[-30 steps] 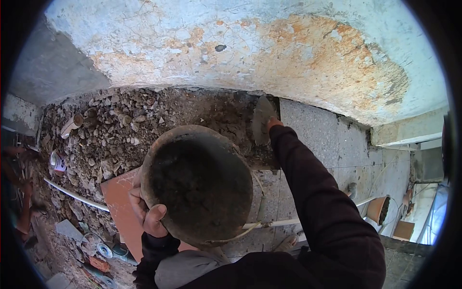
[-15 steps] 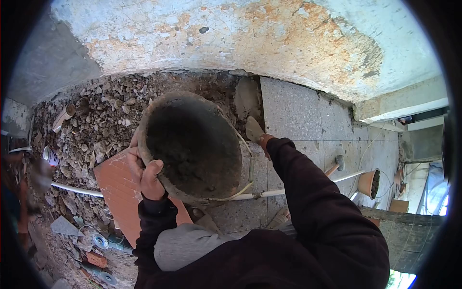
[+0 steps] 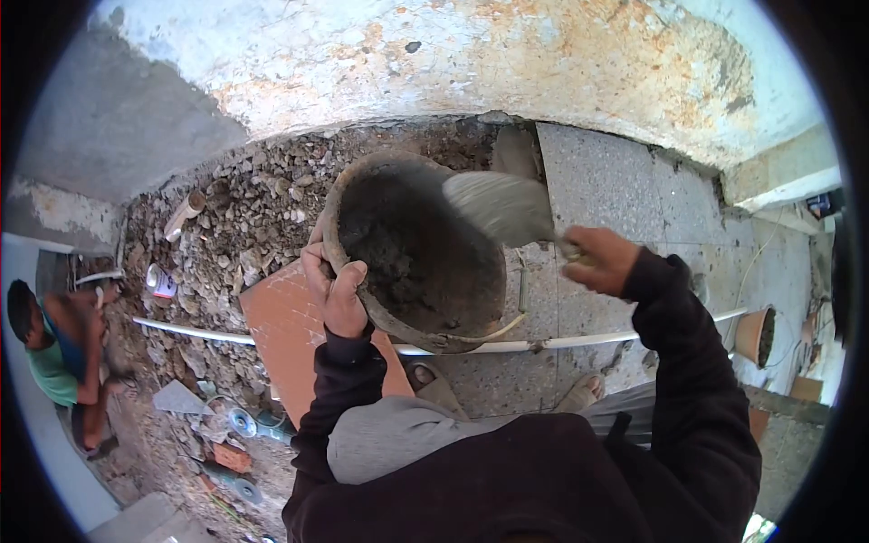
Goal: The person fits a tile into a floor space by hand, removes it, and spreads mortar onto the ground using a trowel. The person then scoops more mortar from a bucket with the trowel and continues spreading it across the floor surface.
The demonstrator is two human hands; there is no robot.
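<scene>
"Head view: what takes up the most room?"

"The stained wall (image 3: 453, 72), then the tiled floor (image 3: 602, 185) along its foot. Past the tiled floor's left edge lies uncovered rubble (image 3: 235, 208)."

"So how far along does it look?"

"Partway, I'd judge: grey tiles lie to the right of that edge, loose stones to its left. Just beside its wall-side corner is a smoother grey patch (image 3: 516, 152), with no tile over it."

"Anyone else about?"

"Another person (image 3: 59, 371) sits beyond the rubble's left edge."

"And nearer in?"

"A flat reddish slab (image 3: 290, 317) lies partly under the bucket (image 3: 471, 281). The bucket is tilted, with dark, lumpy mix (image 3: 389, 258) inside, so some remains unused."

"Who has hold of it?"

"The left hand (image 3: 342, 299), clamped on its near-left rim, thumb on top. The right hand (image 3: 602, 261) is closed round the handle of a trowel (image 3: 502, 208), its blade reaching over the bucket's right rim."

"Is the blade loaded?"

"Too blurred to tell."
</scene>
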